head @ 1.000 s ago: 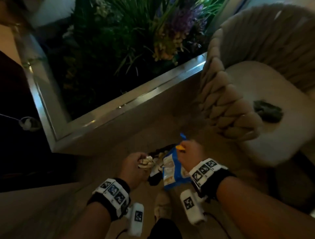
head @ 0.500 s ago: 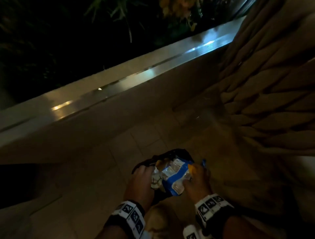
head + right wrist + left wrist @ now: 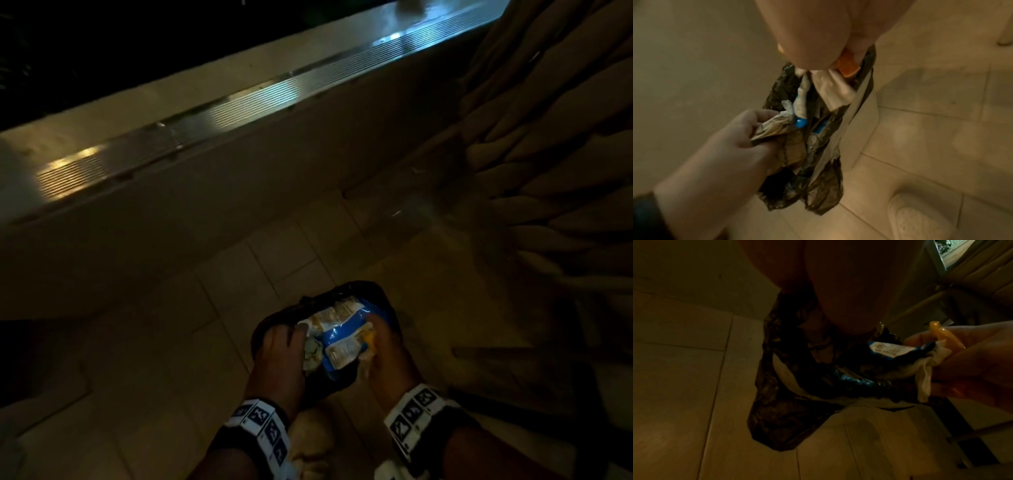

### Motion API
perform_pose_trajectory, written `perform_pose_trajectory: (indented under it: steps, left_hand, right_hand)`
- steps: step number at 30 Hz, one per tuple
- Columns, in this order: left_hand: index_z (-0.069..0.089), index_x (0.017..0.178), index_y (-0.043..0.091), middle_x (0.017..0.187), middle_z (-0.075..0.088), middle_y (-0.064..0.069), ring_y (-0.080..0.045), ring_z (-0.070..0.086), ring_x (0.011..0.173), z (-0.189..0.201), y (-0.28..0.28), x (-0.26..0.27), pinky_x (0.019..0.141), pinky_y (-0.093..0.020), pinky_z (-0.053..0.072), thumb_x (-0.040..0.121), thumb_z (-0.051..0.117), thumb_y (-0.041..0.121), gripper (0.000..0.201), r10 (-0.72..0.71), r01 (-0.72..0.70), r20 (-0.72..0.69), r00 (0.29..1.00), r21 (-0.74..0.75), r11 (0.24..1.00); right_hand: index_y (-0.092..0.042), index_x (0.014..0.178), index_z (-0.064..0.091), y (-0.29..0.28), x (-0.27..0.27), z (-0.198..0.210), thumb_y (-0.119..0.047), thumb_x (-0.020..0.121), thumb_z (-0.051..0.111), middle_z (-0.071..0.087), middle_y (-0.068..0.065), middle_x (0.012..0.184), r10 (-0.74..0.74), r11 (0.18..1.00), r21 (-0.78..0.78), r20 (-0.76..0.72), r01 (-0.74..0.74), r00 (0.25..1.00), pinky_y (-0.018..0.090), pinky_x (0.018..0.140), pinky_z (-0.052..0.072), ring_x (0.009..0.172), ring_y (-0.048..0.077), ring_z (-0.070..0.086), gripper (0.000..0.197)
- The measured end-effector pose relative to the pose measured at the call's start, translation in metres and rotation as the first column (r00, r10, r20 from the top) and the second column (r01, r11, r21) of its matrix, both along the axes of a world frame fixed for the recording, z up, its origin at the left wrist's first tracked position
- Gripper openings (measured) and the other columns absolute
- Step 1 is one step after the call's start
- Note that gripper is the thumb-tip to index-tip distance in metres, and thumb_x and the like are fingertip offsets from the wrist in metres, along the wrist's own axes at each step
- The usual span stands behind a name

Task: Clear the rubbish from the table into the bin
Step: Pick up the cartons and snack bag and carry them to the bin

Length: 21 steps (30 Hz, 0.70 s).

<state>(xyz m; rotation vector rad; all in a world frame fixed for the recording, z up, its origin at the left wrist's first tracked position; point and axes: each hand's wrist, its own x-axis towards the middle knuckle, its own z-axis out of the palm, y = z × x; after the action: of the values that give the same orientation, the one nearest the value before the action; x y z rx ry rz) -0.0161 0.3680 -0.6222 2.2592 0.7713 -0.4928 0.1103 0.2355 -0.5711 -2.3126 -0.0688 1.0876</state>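
From the head view I see my left hand (image 3: 281,353) and right hand (image 3: 387,349) close together, both gripping rubbish over a black bin bag (image 3: 346,291); a blue snack wrapper (image 3: 337,337) lies between them. In the left wrist view my right hand pinches a white tissue (image 3: 925,374). In the right wrist view my left fist clamps crumpled paper (image 3: 772,126) at the bag's mouth.

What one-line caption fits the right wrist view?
Both hands, left hand and right hand, push crumpled wrappers into a black bin bag above tiled floor.
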Motion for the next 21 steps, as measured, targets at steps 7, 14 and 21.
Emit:
perform_pose_trajectory:
  steps: [7, 14, 21]
  left_hand:
    - [0.052, 0.135, 0.026, 0.117, 0.044, -0.006, -0.027, 0.044, 0.103, 0.001, 0.001, -0.001, 0.072, -0.038, 0.053, 0.059, 0.086, 0.029, 0.084, -0.059, 0.064, -0.029, 0.998, 0.209, 0.976]
    - [0.030, 0.131, 0.027, 0.127, 0.030, -0.004, -0.022, 0.053, 0.107, 0.006, -0.002, -0.003, 0.073, -0.029, 0.054, 0.075, 0.078, 0.029, 0.074, 0.009, -0.003, -0.071, 0.997, 0.075, 0.997]
    - [0.042, 0.132, 0.025, 0.139, 0.039, -0.006, -0.026, 0.040, 0.123, -0.010, -0.002, -0.013, 0.086, -0.031, 0.052, 0.077, 0.077, 0.026, 0.065, -0.037, 0.046, -0.087, 0.996, 0.105, 0.993]
  right_hand:
    - [-0.020, 0.125, 0.054, -0.003, 0.001, -0.018, 0.002, 0.086, 0.053, 0.048, 0.011, 0.126, 0.065, 0.993, -0.098, 0.064, -0.059, 0.996, 0.020, 0.078, 0.040, 0.106, 0.028, 0.054, 0.045]
    - [-0.031, 0.114, 0.041, 0.001, 0.004, -0.014, 0.010, 0.079, 0.060, 0.044, 0.002, 0.124, 0.065, 0.994, -0.090, 0.093, -0.056, 0.994, 0.015, 0.067, 0.045, 0.098, 0.011, 0.053, 0.058]
    - [-0.033, 0.114, 0.052, 0.007, 0.006, -0.014, -0.021, 0.090, 0.053, 0.032, 0.001, 0.125, 0.174, 0.955, -0.230, -0.077, -0.188, 0.982, 0.027, 0.070, 0.046, 0.089, 0.018, 0.053, 0.027]
